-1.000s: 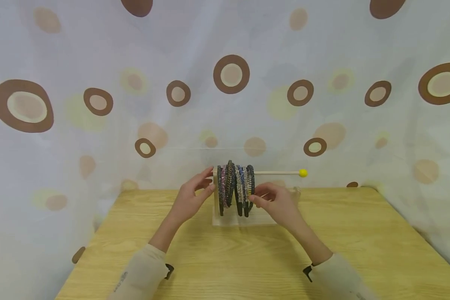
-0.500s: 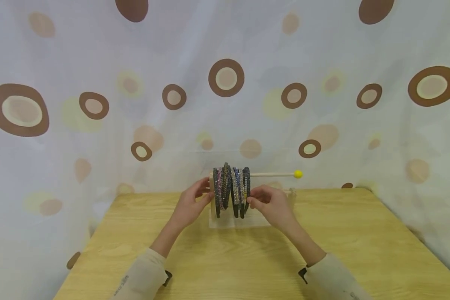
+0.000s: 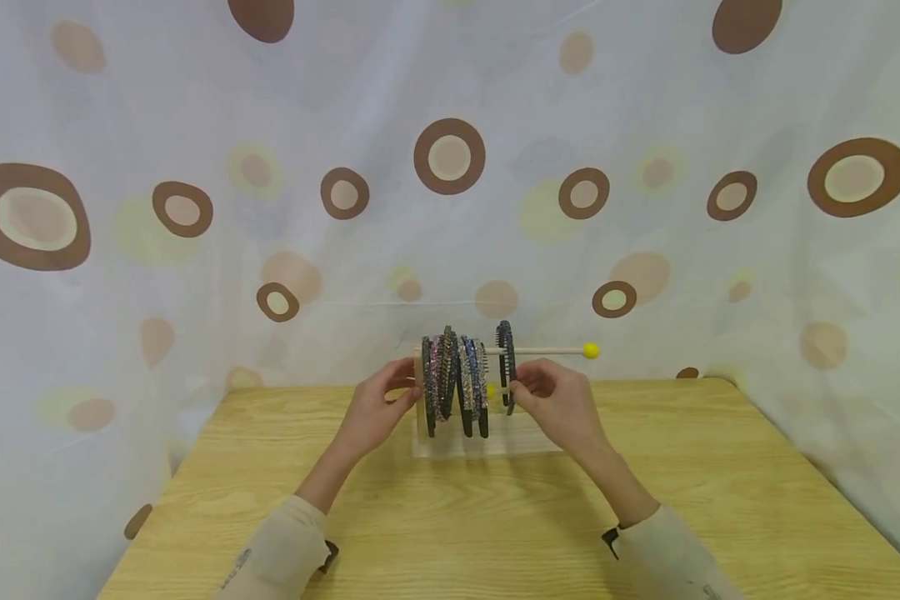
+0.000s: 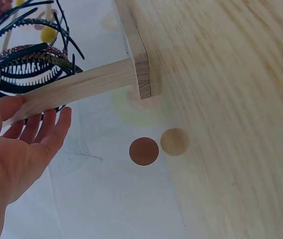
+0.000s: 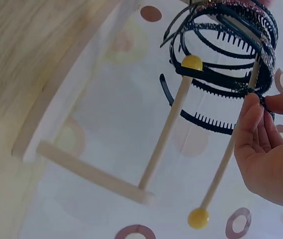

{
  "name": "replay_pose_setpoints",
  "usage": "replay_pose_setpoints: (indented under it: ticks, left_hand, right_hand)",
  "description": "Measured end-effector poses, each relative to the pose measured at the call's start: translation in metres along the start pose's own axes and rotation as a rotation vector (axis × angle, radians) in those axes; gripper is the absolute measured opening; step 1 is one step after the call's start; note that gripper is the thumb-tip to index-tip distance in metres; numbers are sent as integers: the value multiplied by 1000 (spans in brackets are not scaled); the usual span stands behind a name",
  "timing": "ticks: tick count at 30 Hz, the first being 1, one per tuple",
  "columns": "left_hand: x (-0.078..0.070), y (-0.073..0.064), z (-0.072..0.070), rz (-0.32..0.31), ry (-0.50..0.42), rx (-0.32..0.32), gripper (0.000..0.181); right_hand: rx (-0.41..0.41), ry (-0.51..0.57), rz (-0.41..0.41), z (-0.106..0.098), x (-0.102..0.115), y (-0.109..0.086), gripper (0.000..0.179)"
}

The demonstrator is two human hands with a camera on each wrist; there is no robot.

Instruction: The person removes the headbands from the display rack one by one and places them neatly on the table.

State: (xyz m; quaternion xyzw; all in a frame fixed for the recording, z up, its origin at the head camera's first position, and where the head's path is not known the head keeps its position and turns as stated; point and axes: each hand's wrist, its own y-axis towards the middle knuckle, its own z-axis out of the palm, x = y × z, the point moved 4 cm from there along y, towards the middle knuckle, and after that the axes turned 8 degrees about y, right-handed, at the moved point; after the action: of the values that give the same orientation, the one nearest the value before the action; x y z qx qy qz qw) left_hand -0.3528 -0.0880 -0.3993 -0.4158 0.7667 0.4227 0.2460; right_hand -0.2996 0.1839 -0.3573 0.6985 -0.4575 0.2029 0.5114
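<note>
A wooden headband stand [image 3: 528, 440] holds several glittery headbands [image 3: 450, 375] bunched on its upper rod at the left. My left hand [image 3: 375, 408] holds the stand's left upright post [image 4: 81, 87], thumb on one side and fingers behind it in the left wrist view. With thumb and fingers my right hand [image 3: 566, 408] pinches a dark toothed headband [image 3: 506, 358], which stands apart to the right of the bunch. That headband still hangs around the upper rod [image 3: 547, 351]. Its lower end, with a row of teeth [image 5: 206, 121], shows in the right wrist view.
The upper rod ends in a yellow ball [image 3: 591, 351] at the right. A lower rod [image 5: 166, 139] has its own yellow ball [image 5: 192, 62], close to the bunch. Behind the wood-grain table [image 3: 450, 517] hangs a spotted cloth [image 3: 525, 100].
My right hand has drawn the dark headband rightward along the rod, away from the bunch. The lower rod's yellow ball now shows in the gap. My left hand keeps to the post.
</note>
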Motion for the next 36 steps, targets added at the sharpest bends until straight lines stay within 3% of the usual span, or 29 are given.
replay_pose_setpoints:
  ticks: [6, 11, 18, 24, 30, 36]
  left_hand:
    - [-2, 2, -1, 41, -4, -3, 45]
    - [0, -1, -3, 15, -7, 8, 43]
    - [-1, 1, -11, 3, -27, -9, 39]
    - [3, 0, -13, -31, -119, 3, 43]
    - [-2, 2, -15, 29, -244, -54, 50]
    - [-8, 3, -19, 72, -287, -74, 46]
  right_hand:
    - [-66, -115, -192, -15, 7, 0, 14]
    - [-131, -176, -295, -26, 8, -1, 14]
    - [-228, -160, -428, -43, 16, 2, 14]
    - [-305, -122, -428, -61, 19, 3, 17]
    - [-372, -87, -386, -86, 18, 6, 16]
    - [-438, -73, -269, -111, 9, 9, 12]
